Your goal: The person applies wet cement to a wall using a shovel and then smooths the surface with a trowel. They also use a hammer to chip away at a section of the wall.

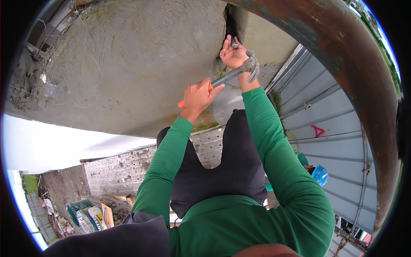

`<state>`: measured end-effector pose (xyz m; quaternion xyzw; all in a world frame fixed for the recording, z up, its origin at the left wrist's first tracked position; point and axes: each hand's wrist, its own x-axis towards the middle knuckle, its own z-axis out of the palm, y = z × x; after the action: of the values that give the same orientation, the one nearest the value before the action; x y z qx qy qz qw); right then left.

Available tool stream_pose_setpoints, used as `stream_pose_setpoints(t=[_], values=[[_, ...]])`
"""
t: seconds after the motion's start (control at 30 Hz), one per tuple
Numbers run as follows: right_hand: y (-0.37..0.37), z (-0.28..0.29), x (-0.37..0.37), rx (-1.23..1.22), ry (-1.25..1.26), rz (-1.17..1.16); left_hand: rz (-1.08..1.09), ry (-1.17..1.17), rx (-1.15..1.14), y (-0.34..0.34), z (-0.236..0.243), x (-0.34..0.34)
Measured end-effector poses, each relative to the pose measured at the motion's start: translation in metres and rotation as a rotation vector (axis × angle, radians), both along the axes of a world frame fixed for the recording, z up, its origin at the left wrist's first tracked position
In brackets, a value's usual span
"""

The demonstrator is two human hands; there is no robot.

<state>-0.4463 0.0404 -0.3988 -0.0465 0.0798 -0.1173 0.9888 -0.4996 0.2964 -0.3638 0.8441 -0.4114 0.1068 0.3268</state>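
My left hand [198,98] is wrapped round the orange grip of a claw hammer [227,78]. The grey shaft slants up to the right, and the mortar-caked head [251,67] overlaps my right wrist in the picture. Higher up, my right hand [234,55] has its palm turned up, with the fingers curled about a short metal chisel [234,44]. That chisel's blunt end shows between the fingers; its other end is lost in the dark vertical gap [231,23] of the concrete wall [145,55].
A thick rusty pipe [342,47] arches close on the right. Beyond it stands a corrugated metal wall [329,115], with a person in a blue helmet [320,175] below. Perforated planking [115,173] lies beneath me. Bags and a green container [77,210] sit at lower left.
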Motion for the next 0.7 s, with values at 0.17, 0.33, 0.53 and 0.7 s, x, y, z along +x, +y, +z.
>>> stream_pose_setpoints(t=[0.17,0.33,0.53,0.7], values=[[0.008,0.015,-0.007,-0.009,-0.004,0.092,0.182,0.046,0.21,-0.004,0.006,0.014],[0.006,0.016,-0.007,-0.023,0.007,0.085,0.006,-0.041,-0.075,0.001,0.008,0.004],[0.006,0.01,-0.003,0.016,-0.07,0.139,0.217,0.02,0.209,-0.002,0.012,0.01],[0.006,-0.023,-0.023,0.0,-0.264,0.145,0.105,0.177,0.056,0.019,0.005,-0.018]])
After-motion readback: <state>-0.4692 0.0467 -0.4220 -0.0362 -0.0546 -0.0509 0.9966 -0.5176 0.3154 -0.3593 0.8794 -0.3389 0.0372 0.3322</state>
